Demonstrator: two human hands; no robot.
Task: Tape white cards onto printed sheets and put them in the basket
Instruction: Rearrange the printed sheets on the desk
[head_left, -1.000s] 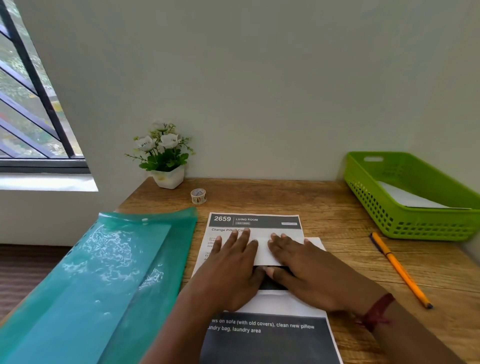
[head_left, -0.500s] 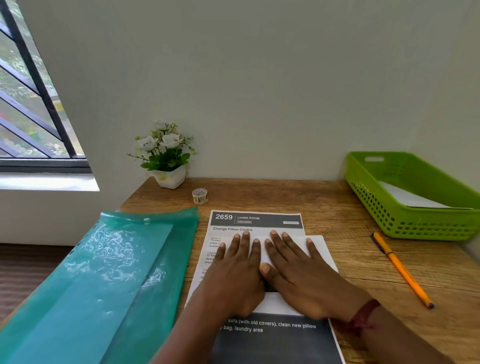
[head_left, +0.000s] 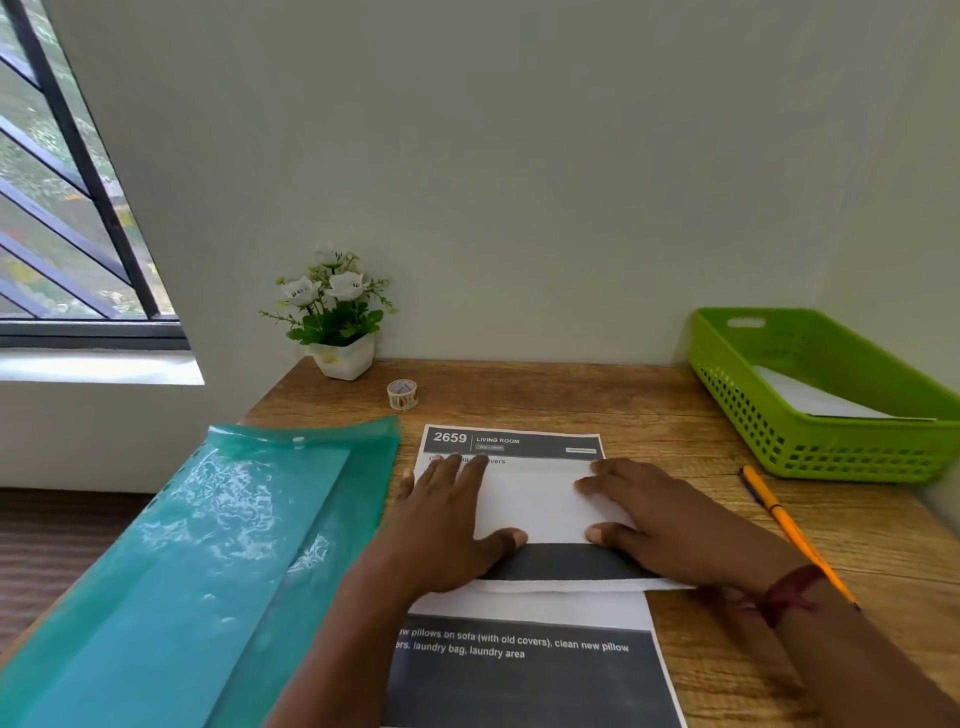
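Note:
A printed sheet (head_left: 511, 444) headed "2659 LIVING ROOM" lies flat on the wooden desk. A white card (head_left: 535, 501) rests across its upper half. My left hand (head_left: 447, 525) presses flat on the card's left end, fingers spread. My right hand (head_left: 660, 519) presses flat on its right end. Neither hand grips anything. A small roll of patterned tape (head_left: 402, 393) stands behind the sheet, near the wall. The green plastic basket (head_left: 810, 447) sits at the far right with white paper inside it.
A teal plastic folder (head_left: 197, 561) lies along the desk's left side, over its edge. A white pot of artificial flowers (head_left: 335, 312) stands at the back by the wall. An orange pen (head_left: 789, 530) lies right of my right hand, in front of the basket.
My hands were side by side at the card's middle; they have slid apart to its left and right ends, and the card's white middle shows between them.

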